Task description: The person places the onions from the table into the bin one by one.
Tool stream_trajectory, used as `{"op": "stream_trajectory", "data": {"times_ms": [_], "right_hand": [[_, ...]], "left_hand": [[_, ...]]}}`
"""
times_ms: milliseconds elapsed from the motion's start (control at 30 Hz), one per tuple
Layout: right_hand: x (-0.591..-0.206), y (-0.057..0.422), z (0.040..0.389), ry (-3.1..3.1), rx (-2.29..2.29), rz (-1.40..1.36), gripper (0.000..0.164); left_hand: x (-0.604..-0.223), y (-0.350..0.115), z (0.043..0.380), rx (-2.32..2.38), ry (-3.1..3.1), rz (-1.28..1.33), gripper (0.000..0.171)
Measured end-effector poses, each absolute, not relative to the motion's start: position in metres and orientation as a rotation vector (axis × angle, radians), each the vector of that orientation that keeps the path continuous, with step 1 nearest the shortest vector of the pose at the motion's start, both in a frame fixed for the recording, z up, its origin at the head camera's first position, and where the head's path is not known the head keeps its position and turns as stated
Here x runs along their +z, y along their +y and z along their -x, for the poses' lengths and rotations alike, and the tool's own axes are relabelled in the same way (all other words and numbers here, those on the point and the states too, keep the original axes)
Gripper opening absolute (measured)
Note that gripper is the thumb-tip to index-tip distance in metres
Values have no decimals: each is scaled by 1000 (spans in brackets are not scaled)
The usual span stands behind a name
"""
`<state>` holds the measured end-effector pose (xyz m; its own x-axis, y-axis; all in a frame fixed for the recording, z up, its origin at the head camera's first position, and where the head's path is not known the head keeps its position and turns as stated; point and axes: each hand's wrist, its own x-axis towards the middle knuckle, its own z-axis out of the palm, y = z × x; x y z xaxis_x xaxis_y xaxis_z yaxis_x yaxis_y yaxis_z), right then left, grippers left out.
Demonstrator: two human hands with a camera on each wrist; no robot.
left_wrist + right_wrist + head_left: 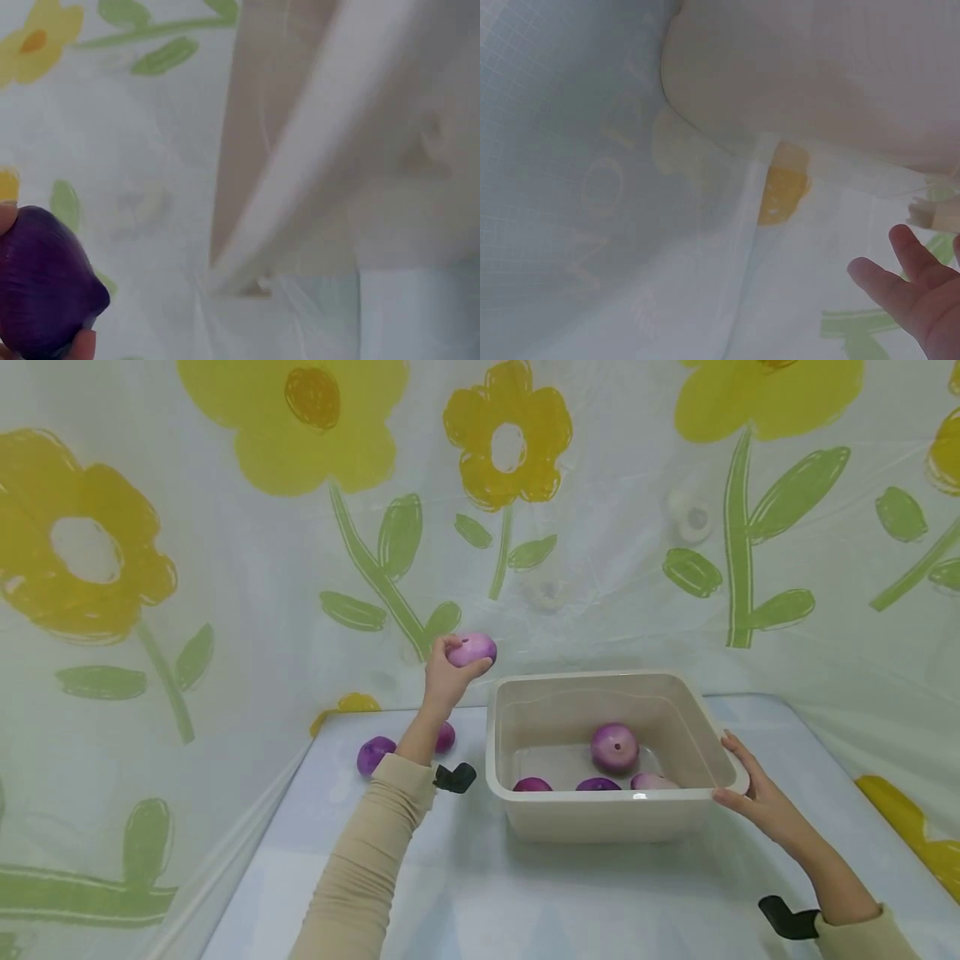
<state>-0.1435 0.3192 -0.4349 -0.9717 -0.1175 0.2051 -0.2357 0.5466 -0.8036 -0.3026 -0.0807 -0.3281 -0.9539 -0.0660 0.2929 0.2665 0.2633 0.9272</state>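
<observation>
While the left hand [446,676] holds a purple onion [474,649] aloft, clamped between fingers and thumb, the bin [622,820] lies at that hand's four o'clock, long axis nine-to-three, its four-o'clock corner touched by the right hand [767,803], fingers parted.

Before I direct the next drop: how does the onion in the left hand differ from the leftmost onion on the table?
The held onion is raised in the left hand, while the leftmost onion lies on the table. In the head view the held onion looks pale pinkish purple, the leftmost onion deep purple. Both are purple onions outside the bin.
</observation>
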Motion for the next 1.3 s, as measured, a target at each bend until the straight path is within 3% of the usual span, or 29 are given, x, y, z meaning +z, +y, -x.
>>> {"op": "stream_trajectory", "data": {"times_ms": [800, 1000, 1300], "right_hand": [[-436, 319, 143, -2657, 1430, -279, 82], [-435, 318, 142, -2664, 1442, -276, 82], [-436, 319, 143, -2669, 1450, -264, 82]], "left_hand": [[-321, -33, 268, -1567, -2763, 809, 41], [-321, -42, 270, -1523, -2759, 794, 43], [-328, -85, 291, -1278, -2721, 598, 62]]}}
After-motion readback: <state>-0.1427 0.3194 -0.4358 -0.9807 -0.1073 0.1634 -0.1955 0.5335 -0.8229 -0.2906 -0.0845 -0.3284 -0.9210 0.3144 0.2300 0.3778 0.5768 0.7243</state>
